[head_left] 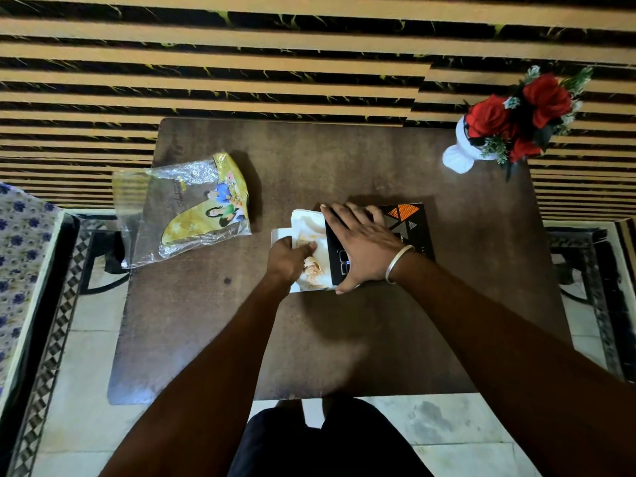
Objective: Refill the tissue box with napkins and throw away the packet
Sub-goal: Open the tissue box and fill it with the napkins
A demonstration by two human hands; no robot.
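A black tissue box (409,228) with orange and grey triangles lies on the brown table (344,160). My right hand (361,246) rests flat on top of it, fingers spread. A stack of white napkins (308,223) sticks out of the box's left end. My left hand (292,258) grips these napkins at that open end. The clear and yellow plastic packet (192,208) lies flattened at the table's left edge, partly overhanging it, apart from both hands.
A white vase with red roses (506,125) stands at the table's far right corner. A striped wall panel (241,63) runs behind the table. A floral-covered seat (20,256) is at the left, and a dark frame (595,263) at the right.
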